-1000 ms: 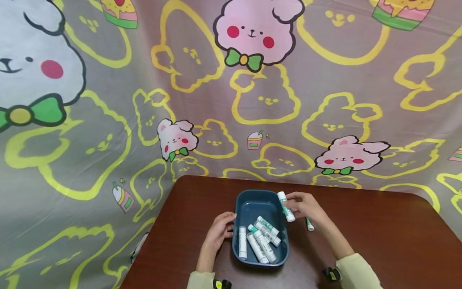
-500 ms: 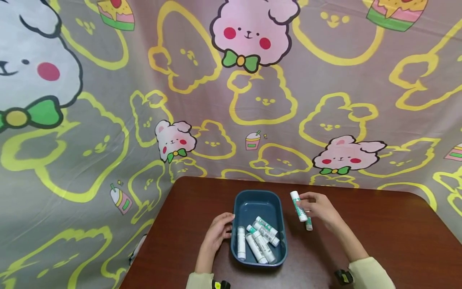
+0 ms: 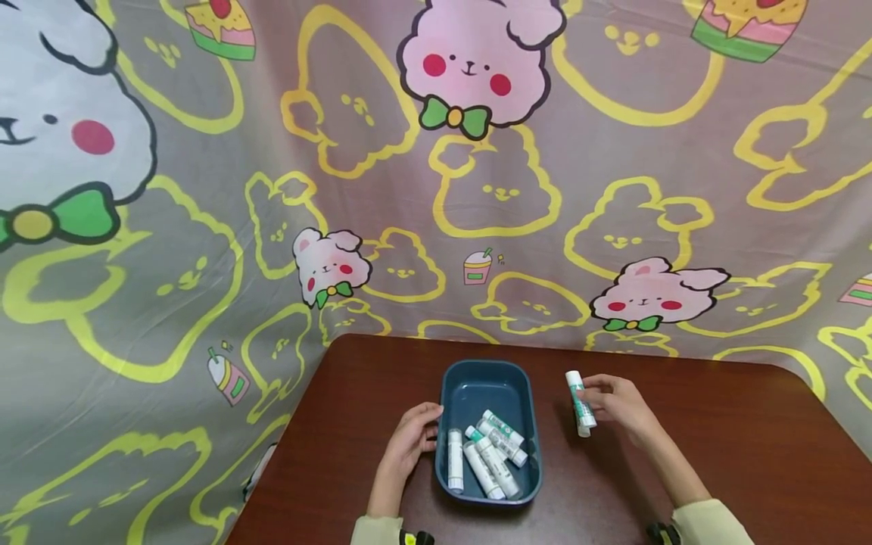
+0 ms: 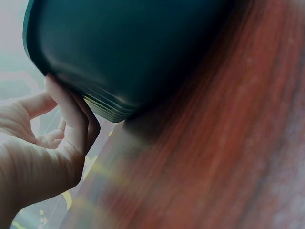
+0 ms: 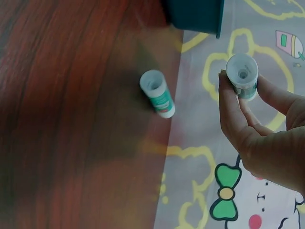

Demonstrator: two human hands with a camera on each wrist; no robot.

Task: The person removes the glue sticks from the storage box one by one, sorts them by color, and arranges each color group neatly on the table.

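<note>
My right hand (image 3: 623, 405) pinches a white and green glue stick (image 3: 579, 393) between thumb and fingers, to the right of a dark blue bin (image 3: 484, 393). Seen from the right wrist, the held stick's hollow round end faces the camera. A second glue stick (image 5: 159, 95) lies on the table; in the head view the held one largely covers it. My left hand (image 3: 412, 435) touches the bin's left side, its fingertips against the outer wall just below the rim. Several glue sticks (image 3: 482, 469) lie in the bin's near half.
The dark red-brown wooden table (image 3: 381, 371) has rounded far corners. A cloth backdrop (image 3: 409, 189) printed with cartoon rabbits and yellow outlines hangs behind it and along its left side.
My right hand has carried the glue stick rightward from the bin's right rim to over the stick on the table, lowering slightly. My left hand has stayed at the bin.
</note>
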